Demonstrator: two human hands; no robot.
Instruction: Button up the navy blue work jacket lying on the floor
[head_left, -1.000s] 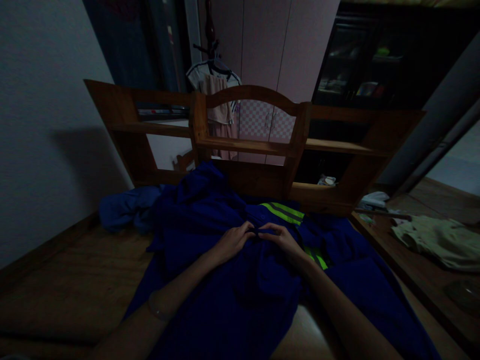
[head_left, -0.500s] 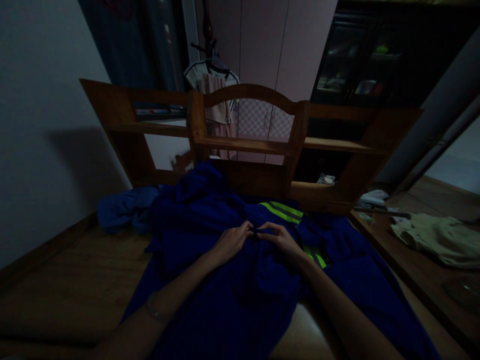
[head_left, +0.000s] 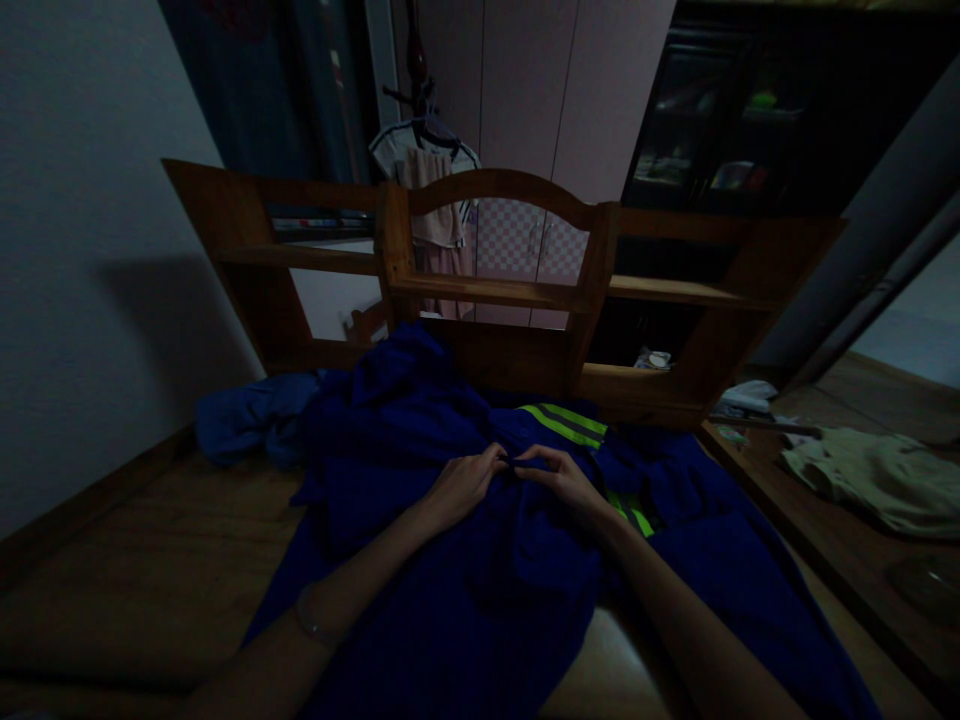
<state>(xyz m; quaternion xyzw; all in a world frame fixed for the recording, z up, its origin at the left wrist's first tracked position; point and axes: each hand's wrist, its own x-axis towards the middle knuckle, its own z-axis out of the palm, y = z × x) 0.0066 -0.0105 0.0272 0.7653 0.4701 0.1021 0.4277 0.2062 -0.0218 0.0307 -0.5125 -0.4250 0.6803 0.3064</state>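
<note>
A dark blue work jacket (head_left: 450, 580) with yellow-green and grey reflective strips (head_left: 566, 424) lies spread and rumpled on a wooden surface. My left hand (head_left: 469, 485) pinches a bit of its cloth near the middle. Close against it, my right hand (head_left: 559, 480) pinches the same part of the cloth, the fingertips of both hands almost meeting. Whatever small part sits between the fingertips is too dark to make out. Just above the hands, a round button shows faintly on the cloth.
A wooden shelf unit (head_left: 491, 292) stands behind the jacket. Lighter blue cloth (head_left: 259, 420) is bundled by the left wall. On the right, a pale garment (head_left: 885, 475) lies on a lower wooden surface. Clothes hang on a rack (head_left: 416, 70) beyond the shelf.
</note>
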